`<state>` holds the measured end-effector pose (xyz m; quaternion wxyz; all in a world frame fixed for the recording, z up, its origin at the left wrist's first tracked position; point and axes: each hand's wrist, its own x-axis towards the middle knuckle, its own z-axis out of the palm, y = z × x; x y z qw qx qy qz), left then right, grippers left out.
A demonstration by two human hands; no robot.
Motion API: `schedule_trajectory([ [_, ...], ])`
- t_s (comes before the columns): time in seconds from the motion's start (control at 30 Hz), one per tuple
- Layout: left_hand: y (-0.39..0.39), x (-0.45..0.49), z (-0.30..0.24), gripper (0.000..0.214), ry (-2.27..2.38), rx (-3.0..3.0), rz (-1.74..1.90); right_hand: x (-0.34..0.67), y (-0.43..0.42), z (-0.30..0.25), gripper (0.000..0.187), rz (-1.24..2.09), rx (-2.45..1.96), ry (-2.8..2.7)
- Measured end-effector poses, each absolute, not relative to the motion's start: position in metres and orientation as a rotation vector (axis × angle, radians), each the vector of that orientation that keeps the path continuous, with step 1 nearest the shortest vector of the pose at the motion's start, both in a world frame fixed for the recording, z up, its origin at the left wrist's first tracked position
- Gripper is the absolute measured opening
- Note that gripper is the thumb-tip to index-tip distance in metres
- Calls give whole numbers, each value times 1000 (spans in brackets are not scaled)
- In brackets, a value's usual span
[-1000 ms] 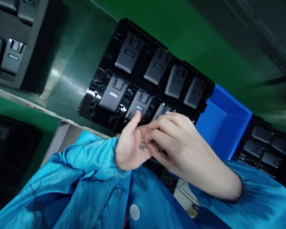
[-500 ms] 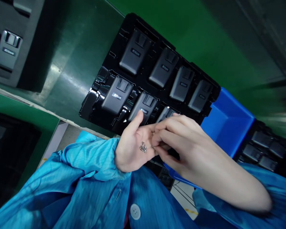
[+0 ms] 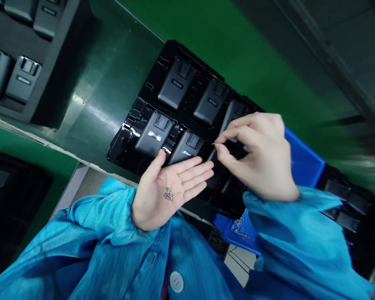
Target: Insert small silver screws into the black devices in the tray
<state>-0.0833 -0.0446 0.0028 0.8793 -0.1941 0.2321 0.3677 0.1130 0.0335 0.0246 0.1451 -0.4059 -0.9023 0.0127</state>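
Note:
My left hand (image 3: 167, 191) lies palm up with its fingers stretched out, and a small heap of tiny metal screws (image 3: 168, 194) rests in the palm. My right hand (image 3: 259, 156) hovers just above and to the right, thumb and forefinger pinched on a single screw (image 3: 214, 144). Beneath both hands sits a black moulded tray (image 3: 146, 89) holding several dark grey plastic units (image 3: 176, 83) labelled "Riton". The right hand covers some of the tray's right side. Both sleeves are bright blue.
A blue plastic bin (image 3: 303, 160) stands right of the tray, with more screws visible in its near corner (image 3: 240, 229). Another dark tray of units (image 3: 15, 71) sits at the upper left on the green bench (image 3: 90, 91). More black trays (image 3: 346, 204) lie at the right.
My right hand has lifted away from the left palm, up and to the right, pinching one screw. The left hand's fingers have flattened out and the hand has sunk slightly.

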Motion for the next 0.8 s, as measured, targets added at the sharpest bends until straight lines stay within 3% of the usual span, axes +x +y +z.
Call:
schedule_trajectory([
  [0.23, -42, -95, 3, 85, 525, -441, 860, 111, 43, 1, 8, -4, -1196, -2689],
  [0.47, -42, -95, 1, 86, 506, -430, 860, 107, 29, -2, 6, -394, -1046, -2719],
  [0.67, -41, -96, 0, 85, 476, -438, 858, 116, 10, 2, 31, -127, -1138, -2739],
  [0.8, -41, -96, 0, 83, 469, -449, 857, 105, 0, 19, 29, -49, -1245, -2668],
])
